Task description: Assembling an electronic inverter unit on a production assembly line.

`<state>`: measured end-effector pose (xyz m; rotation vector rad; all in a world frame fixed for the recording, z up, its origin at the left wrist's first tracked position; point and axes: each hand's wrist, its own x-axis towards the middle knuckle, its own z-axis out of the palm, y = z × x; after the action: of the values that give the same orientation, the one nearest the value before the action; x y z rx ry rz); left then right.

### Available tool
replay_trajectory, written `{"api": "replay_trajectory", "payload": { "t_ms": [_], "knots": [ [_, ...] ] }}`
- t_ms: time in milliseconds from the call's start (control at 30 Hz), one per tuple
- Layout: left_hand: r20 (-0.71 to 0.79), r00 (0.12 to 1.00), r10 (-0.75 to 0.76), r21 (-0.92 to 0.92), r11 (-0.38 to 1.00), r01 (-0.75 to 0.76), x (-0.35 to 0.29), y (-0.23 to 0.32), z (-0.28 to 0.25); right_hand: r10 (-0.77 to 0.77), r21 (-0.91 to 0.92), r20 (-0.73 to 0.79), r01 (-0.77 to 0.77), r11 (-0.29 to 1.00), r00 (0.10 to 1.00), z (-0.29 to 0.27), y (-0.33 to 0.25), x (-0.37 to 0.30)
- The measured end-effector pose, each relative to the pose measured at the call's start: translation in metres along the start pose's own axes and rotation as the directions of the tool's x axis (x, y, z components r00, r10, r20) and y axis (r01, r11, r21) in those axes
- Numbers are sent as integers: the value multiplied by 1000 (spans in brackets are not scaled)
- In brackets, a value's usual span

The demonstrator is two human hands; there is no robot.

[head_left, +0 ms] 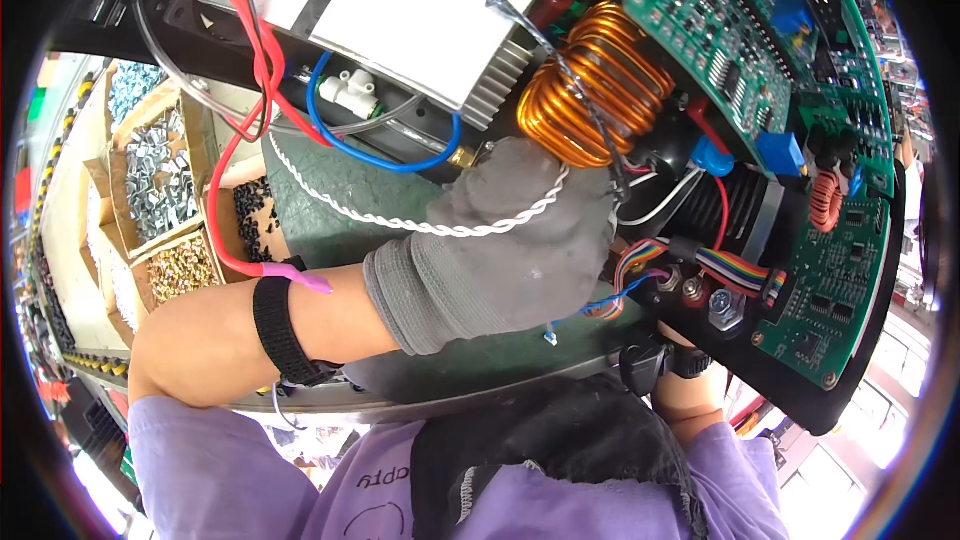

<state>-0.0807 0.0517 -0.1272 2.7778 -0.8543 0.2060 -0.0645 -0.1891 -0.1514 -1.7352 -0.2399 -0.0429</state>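
Note:
My left hand (530,230), in a grey knit glove, reaches into an opened electrical unit just below a large copper coil (597,85). Its fingers are hidden beneath the coil and among the wires, so what they hold, if anything, does not show. A twisted white wire (400,224) runs across the glove's back. My right forearm (690,402), with a black strap at the wrist, goes up behind the unit's black end panel (800,395); the hand itself is hidden there. Near the panel, a rainbow ribbon cable (735,268) passes by metal connectors (694,290).
Green circuit boards (715,50) stand on the unit's right side. A silver heatsink block (410,15) lies at the top. Red cables (215,205) and a blue tube (385,162) loop on the left. Cardboard bins (160,175) of small metal parts sit left of the green mat (330,205).

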Motion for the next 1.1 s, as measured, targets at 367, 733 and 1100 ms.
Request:
{"api": "replay_trajectory", "payload": {
  "t_ms": [367, 733, 1100],
  "knots": [
    [-136, 985, -105, -92, 991, 93, 1, 2, -5, -14, -13, -10, 14, 1000, 1000, -2, 2, 0],
    [-226, 961, -158, 95, 978, 183, 0, 11, -10, -52, 16, -22, 53, 998, 998, -10, -2, 13],
    [-336, 941, -38, 80, 994, 69, 0, 5, 2, -46, 10, -5, 46, 999, 999, -3, -4, 19]
  ]
}}
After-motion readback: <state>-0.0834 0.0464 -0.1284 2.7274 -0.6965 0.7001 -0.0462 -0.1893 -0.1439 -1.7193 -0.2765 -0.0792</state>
